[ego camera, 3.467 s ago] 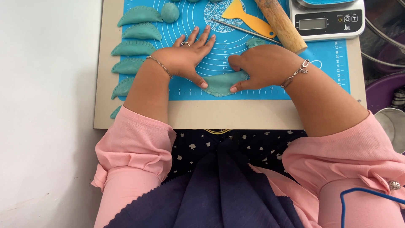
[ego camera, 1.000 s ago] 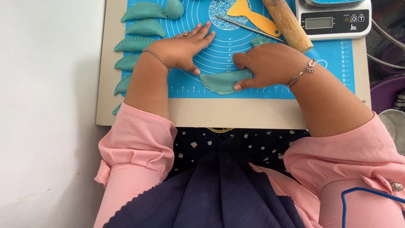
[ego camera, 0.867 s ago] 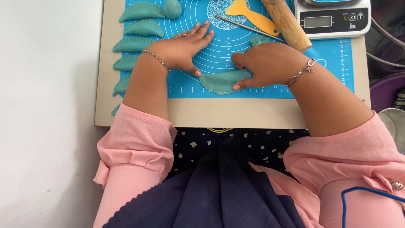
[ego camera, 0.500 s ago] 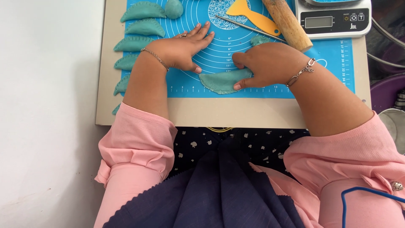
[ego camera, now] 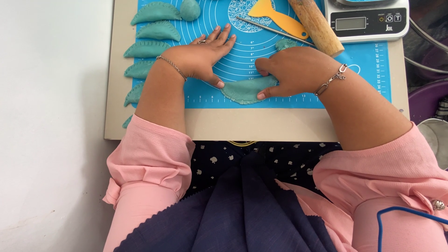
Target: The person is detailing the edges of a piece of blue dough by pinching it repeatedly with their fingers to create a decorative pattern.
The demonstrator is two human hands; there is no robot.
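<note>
A folded teal dough half-moon (ego camera: 246, 90) lies on the blue silicone mat (ego camera: 242, 56) near its front edge. My right hand (ego camera: 291, 70) presses on the right part of it, thumb and fingers on the dough. My left hand (ego camera: 200, 58) rests flat on the mat with fingers spread, its thumb tip touching the dough's left end. A bracelet circles each wrist.
Several finished teal dumplings (ego camera: 149, 49) line the mat's left side, with a dough ball (ego camera: 190, 9) at the top. A yellow scraper (ego camera: 275, 16), thin metal rod (ego camera: 275, 30), wooden rolling pin (ego camera: 317, 25) and digital scale (ego camera: 366, 21) lie behind. A metal pot (ego camera: 436, 140) stands right.
Both hands stay on the dough and mat with only tiny shifts of the fingers. The dough has not moved.
</note>
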